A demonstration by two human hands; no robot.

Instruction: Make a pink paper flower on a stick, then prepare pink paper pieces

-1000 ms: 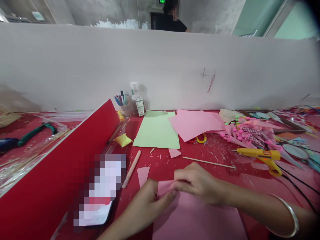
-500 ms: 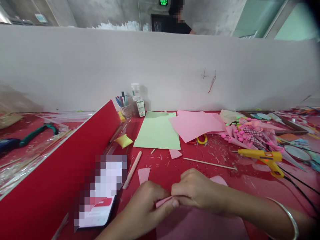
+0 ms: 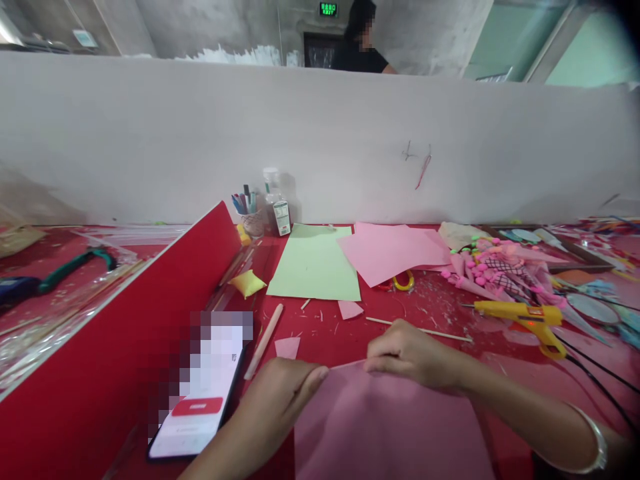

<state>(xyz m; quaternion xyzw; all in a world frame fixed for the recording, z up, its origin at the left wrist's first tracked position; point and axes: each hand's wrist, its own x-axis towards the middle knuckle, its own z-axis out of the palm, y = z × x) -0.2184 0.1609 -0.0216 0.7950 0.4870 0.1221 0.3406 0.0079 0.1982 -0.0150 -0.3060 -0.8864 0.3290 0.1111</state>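
Note:
A large sheet of pink paper (image 3: 390, 427) spreads toward me at the bottom of the head view. My left hand (image 3: 293, 393) pinches its upper left corner between thumb and fingers. Along the far edge, a little to the right, my right hand (image 3: 400, 353) grips the same sheet with curled fingers. Just beyond my left hand lies a small pink paper scrap (image 3: 287, 347). A thin wooden stick (image 3: 435, 332) runs behind my right hand. A phone (image 3: 200, 417) with a lit screen rests left of my left hand.
A red upright board (image 3: 150, 320) borders the left side. Green paper (image 3: 315, 267) and pink sheets (image 3: 395, 250) lie farther back. A yellow glue gun (image 3: 530, 312) with a cord sits right, near bundled pink cones (image 3: 495, 267). A white partition (image 3: 320, 133) stands behind.
My hands have moved apart, the right one up and to the right. The pink paper, folded over between my fingers before, now lies stretched open between them.

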